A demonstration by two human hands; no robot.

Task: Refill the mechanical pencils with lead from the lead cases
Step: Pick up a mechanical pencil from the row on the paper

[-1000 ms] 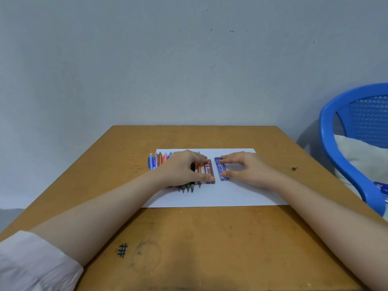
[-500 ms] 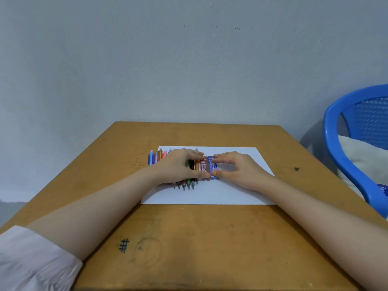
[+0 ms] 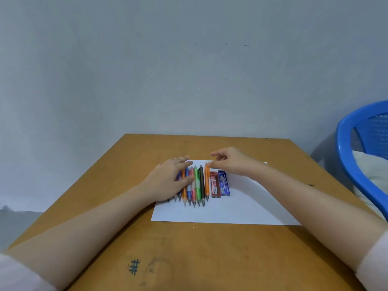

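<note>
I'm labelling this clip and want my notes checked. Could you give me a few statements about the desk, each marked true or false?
1. The red lead case and the blue lead case lie on the white paper. True.
2. The blue lead case lies left of the red one. False: it lies to its right.
3. The left hand rests flat on the pencils. True.
4. The right hand holds a lead case. False: it is at the far end of the rightmost orange pencil; both cases lie untouched.
5. The pencil tips point to the wall. False: they point toward the person.
</note>
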